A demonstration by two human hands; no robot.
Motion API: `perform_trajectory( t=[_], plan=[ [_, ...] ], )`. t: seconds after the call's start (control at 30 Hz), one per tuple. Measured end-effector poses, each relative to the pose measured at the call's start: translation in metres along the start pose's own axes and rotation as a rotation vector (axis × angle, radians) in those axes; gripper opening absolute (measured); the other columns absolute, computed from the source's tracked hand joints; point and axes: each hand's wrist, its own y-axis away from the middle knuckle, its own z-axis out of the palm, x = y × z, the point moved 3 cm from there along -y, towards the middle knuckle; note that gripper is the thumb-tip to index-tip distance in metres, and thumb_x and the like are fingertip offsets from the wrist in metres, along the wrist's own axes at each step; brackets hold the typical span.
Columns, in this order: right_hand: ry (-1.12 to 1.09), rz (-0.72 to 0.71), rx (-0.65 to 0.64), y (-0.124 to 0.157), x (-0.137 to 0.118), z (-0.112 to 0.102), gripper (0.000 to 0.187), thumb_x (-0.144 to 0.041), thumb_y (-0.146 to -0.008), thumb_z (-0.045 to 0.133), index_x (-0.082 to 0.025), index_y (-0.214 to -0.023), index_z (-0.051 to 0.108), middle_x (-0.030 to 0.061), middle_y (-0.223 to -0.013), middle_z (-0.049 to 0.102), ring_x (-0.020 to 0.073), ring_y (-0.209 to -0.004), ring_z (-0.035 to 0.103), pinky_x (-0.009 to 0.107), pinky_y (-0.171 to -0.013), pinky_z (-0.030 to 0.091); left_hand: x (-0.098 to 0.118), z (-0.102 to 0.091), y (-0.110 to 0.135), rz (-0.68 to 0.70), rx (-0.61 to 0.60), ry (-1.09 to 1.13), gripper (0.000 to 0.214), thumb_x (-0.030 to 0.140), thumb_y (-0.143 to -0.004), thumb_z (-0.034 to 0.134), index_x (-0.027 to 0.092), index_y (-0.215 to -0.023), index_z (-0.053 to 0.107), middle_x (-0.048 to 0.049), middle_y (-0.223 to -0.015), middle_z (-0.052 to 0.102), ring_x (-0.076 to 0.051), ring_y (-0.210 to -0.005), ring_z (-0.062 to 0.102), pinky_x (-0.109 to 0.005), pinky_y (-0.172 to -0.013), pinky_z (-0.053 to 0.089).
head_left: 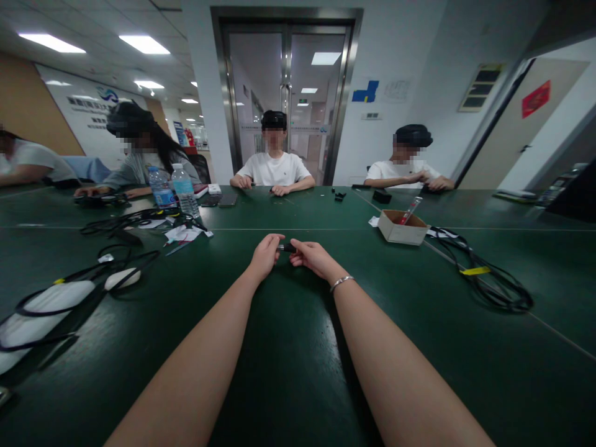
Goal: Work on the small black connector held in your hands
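Both my arms stretch out over a dark green table (298, 372). My left hand (265, 254) and my right hand (311, 256) meet at the middle of the table, fingers curled, both pinching a small black object (287, 247) between them. The object is short and dark; I cannot make out what it is. A thin silver bracelet (341, 282) circles my right wrist.
An open cardboard box (401, 227) with a red-and-white tube stands right of my hands, black cables (493, 282) beyond it. Two water bottles (179, 192), cables and white pads (51, 304) lie at left. Several people sit at the far side, hands on the table.
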Motion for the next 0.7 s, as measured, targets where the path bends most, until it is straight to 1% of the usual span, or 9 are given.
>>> perform_trajectory(
  t=[0.1, 0.23, 0.37, 0.5, 0.6, 0.7],
  plan=[
    [-0.014, -0.01, -0.002, 0.0003, -0.0003, 0.0003, 0.026, -0.029, -0.087, 0.066, -0.007, -0.074, 0.059, 0.0059, -0.061, 0.06, 0.0104, -0.049, 0.059, 0.017, -0.048, 0.053, 0.0009, -0.0004, 0.0007, -0.005, 0.016, -0.001, 0.031, 0.025, -0.08, 0.047, 0.015, -0.108, 0.055, 0.0032, -0.06, 0.046, -0.009, -0.051, 0.044, -0.019, -0.048, 0.036],
    [-0.009, -0.008, -0.001, 0.0004, -0.0001, 0.0007, 0.026, -0.028, -0.088, 0.064, -0.008, -0.073, 0.058, 0.0056, -0.06, 0.059, 0.0104, -0.049, 0.059, 0.016, -0.048, 0.053, 0.0026, 0.0012, 0.0018, -0.002, -0.024, 0.034, 0.031, 0.032, -0.085, 0.04, 0.014, -0.105, 0.057, 0.0035, -0.054, 0.043, -0.009, -0.047, 0.04, -0.019, -0.045, 0.032],
    [-0.028, -0.012, 0.001, 0.0004, -0.0003, 0.0005, 0.027, -0.029, -0.087, 0.066, -0.01, -0.07, 0.057, 0.0051, -0.06, 0.059, 0.0103, -0.049, 0.058, 0.016, -0.048, 0.053, 0.002, 0.0011, 0.0015, -0.017, -0.007, 0.016, 0.031, 0.029, -0.082, 0.046, 0.015, -0.106, 0.057, 0.0028, -0.058, 0.047, -0.009, -0.05, 0.043, -0.018, -0.047, 0.033],
    [-0.013, -0.002, -0.003, -0.0005, 0.0004, 0.0003, 0.027, -0.029, -0.086, 0.066, -0.009, -0.07, 0.057, 0.0051, -0.059, 0.058, 0.0107, -0.049, 0.059, 0.017, -0.048, 0.053, 0.0014, 0.0015, 0.0007, -0.029, -0.023, 0.022, 0.033, 0.035, -0.083, 0.043, 0.014, -0.105, 0.058, 0.0041, -0.053, 0.043, -0.01, -0.047, 0.04, -0.019, -0.046, 0.032],
    [-0.021, -0.003, 0.006, -0.0008, 0.0005, 0.0001, 0.026, -0.029, -0.085, 0.068, -0.009, -0.071, 0.057, 0.005, -0.059, 0.058, 0.0109, -0.05, 0.059, 0.017, -0.048, 0.053, 0.0023, 0.0004, 0.0005, -0.007, -0.008, 0.001, 0.03, 0.03, -0.079, 0.048, 0.014, -0.103, 0.059, 0.0026, -0.058, 0.047, -0.01, -0.053, 0.045, -0.02, -0.05, 0.035],
    [-0.024, 0.003, 0.004, 0.0001, 0.0002, 0.0007, 0.026, -0.028, -0.086, 0.066, -0.009, -0.07, 0.057, 0.0058, -0.059, 0.059, 0.0111, -0.049, 0.059, 0.017, -0.048, 0.053, 0.0032, 0.0002, 0.0009, 0.0, -0.014, -0.008, 0.032, 0.032, -0.084, 0.041, 0.013, -0.101, 0.06, 0.0025, -0.055, 0.045, -0.011, -0.05, 0.043, -0.02, -0.049, 0.035]
  ],
)
